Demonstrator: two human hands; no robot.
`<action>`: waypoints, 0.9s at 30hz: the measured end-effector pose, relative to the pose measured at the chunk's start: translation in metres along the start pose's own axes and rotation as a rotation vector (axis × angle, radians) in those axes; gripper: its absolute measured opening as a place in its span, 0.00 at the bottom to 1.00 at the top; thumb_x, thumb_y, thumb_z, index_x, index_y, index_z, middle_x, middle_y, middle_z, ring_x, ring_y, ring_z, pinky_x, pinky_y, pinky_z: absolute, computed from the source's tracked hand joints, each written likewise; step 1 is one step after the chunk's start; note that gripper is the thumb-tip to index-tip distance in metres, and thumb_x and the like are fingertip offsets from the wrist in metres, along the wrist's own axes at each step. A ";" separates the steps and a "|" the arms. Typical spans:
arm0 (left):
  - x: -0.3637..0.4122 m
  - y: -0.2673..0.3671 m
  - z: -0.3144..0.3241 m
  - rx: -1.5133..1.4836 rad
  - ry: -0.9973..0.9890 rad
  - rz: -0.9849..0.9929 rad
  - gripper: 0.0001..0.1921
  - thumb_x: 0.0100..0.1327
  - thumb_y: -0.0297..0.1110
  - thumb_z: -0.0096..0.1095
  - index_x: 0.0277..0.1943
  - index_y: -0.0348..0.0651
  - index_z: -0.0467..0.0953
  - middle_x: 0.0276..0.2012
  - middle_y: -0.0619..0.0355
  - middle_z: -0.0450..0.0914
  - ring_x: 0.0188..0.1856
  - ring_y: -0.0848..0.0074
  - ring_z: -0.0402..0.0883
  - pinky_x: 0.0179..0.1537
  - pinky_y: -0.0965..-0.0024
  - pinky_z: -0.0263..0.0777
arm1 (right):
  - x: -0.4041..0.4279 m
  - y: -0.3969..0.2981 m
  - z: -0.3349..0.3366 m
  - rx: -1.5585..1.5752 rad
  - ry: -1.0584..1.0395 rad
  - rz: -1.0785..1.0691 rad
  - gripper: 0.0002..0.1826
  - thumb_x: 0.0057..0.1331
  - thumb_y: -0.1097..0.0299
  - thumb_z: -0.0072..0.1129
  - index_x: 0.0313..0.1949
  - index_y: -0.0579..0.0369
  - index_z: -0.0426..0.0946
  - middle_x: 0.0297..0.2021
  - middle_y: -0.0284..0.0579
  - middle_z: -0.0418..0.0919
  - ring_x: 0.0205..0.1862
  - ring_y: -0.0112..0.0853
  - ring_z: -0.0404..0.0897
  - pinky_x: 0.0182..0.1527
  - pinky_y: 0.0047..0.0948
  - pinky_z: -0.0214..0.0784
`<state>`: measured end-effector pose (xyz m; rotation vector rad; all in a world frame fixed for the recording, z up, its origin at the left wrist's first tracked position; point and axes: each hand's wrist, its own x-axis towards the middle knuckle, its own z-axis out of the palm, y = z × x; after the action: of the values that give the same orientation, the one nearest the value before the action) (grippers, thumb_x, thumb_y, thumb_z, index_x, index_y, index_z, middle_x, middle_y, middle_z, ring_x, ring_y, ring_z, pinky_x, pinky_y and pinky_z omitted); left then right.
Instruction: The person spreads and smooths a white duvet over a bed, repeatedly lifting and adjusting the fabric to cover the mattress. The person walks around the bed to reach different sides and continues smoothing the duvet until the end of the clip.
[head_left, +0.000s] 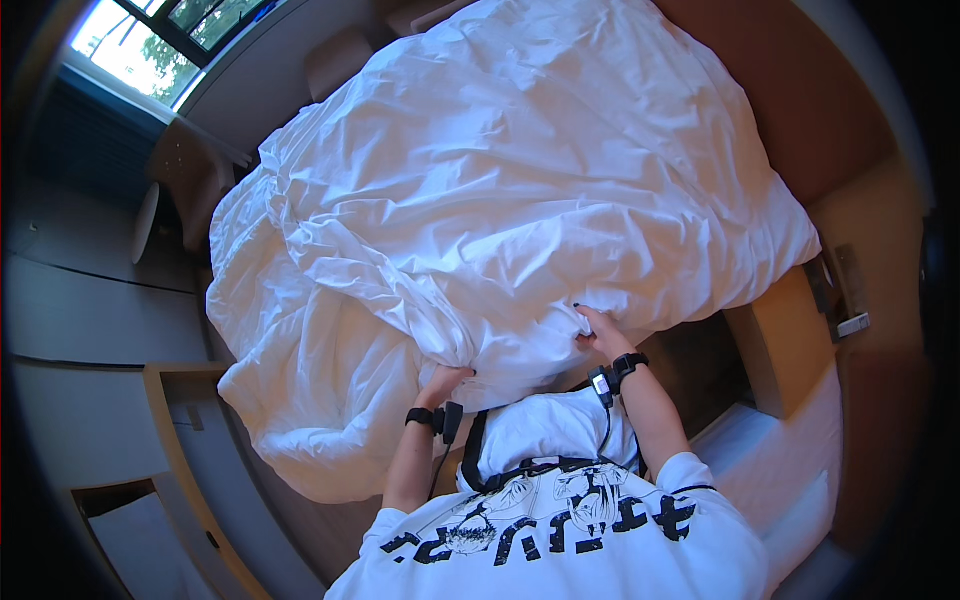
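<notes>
A large white duvet in a cover (510, 172) spreads over the bed before me, heavily wrinkled. My left hand (448, 381) grips a bunched, twisted fold of the cover (375, 289) near the bed's front side. That fold runs from my hand up to the far left. To its left lies a puffy, smoother stretch of the duvet insert (330, 405). My right hand (604, 336) pinches the fabric at the near edge, further right, with the thumb on top. Both wrists wear black bands with small cabled devices.
A wooden bedside unit (784, 345) stands at the right of the bed, a small white box (853, 325) beyond it. Brown chairs (191, 176) and a round table (146, 223) are at the left, below a window (161, 49). A brown headboard (810, 90) rises at the upper right.
</notes>
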<state>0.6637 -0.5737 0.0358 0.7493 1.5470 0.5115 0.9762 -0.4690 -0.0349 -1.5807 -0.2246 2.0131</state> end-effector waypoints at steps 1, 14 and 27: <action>0.001 -0.004 -0.001 0.004 -0.003 0.026 0.27 0.43 0.26 0.60 0.50 0.32 0.66 0.45 0.54 0.71 0.44 0.68 0.70 0.46 0.74 0.63 | -0.001 -0.002 0.002 -0.001 0.002 0.014 0.14 0.56 0.60 0.53 0.40 0.51 0.70 0.34 0.40 0.75 0.34 0.29 0.75 0.33 0.30 0.70; 0.004 -0.028 -0.024 -0.359 -0.205 -0.343 0.24 0.48 0.30 0.58 0.50 0.30 0.66 0.46 0.54 0.71 0.41 0.73 0.73 0.37 0.75 0.68 | -0.008 -0.027 0.004 0.056 -0.125 -0.045 0.14 0.58 0.58 0.49 0.40 0.49 0.70 0.35 0.39 0.74 0.38 0.30 0.74 0.36 0.36 0.72; -0.007 -0.012 0.005 -0.097 0.088 0.008 0.25 0.42 0.26 0.57 0.47 0.29 0.67 0.43 0.54 0.72 0.43 0.68 0.70 0.45 0.72 0.63 | -0.010 -0.030 0.015 -0.039 -0.026 -0.004 0.14 0.58 0.58 0.49 0.43 0.46 0.69 0.37 0.37 0.73 0.40 0.29 0.72 0.39 0.33 0.69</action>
<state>0.6665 -0.5880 0.0317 0.6664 1.5887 0.6285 0.9734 -0.4464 -0.0086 -1.5777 -0.2784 2.0380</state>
